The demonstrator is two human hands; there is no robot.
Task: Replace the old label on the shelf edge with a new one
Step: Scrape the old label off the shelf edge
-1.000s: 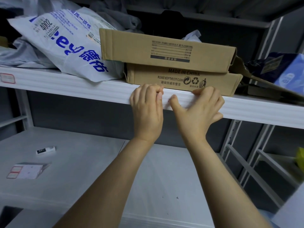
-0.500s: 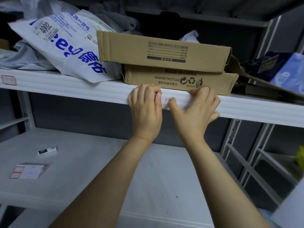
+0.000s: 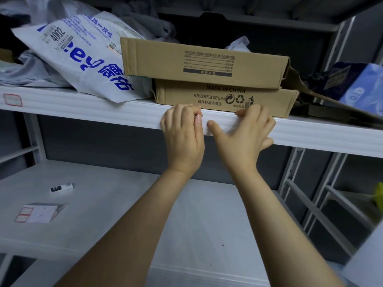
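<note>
**Location.** The old label (image 3: 220, 128) sits on the shelf edge (image 3: 124, 112), directly below the front face of the lower carton (image 3: 226, 98). Only a sliver with red print shows, beside my right thumb. The rest is hidden under my right hand (image 3: 246, 135).

**Fingers.** My right hand lies open. Its fingers are spread over the top of the edge just below the carton, and the thumb is pressed flat on the face. My left hand (image 3: 182, 135), below the carton's left end, has its fingers (image 3: 196, 118) curled with the nails at the edge. I cannot tell whether they pinch a label corner.

**Handling.** I judge the label to be thin adhesive paper: near weightless, limp and easily torn.
- Take hold at a lifted corner, between nail and thumb.
- Peel low along the edge, not outward.
- Expect the ribbed face of the edge to hold the glue in strips.

**Clearance.**
- The carton stands close behind the edge, so fingers reaching over the top may nudge it and the upper carton (image 3: 203, 59) stacked on it.
- Left of the carton, a white bag (image 3: 83, 59) laps onto the edge.
- Below the carton there is open room above the lower shelf (image 3: 124, 204) for both wrists.
- The label sheets (image 3: 37, 212) lie on the lower shelf, below and far left of the carton.
</note>
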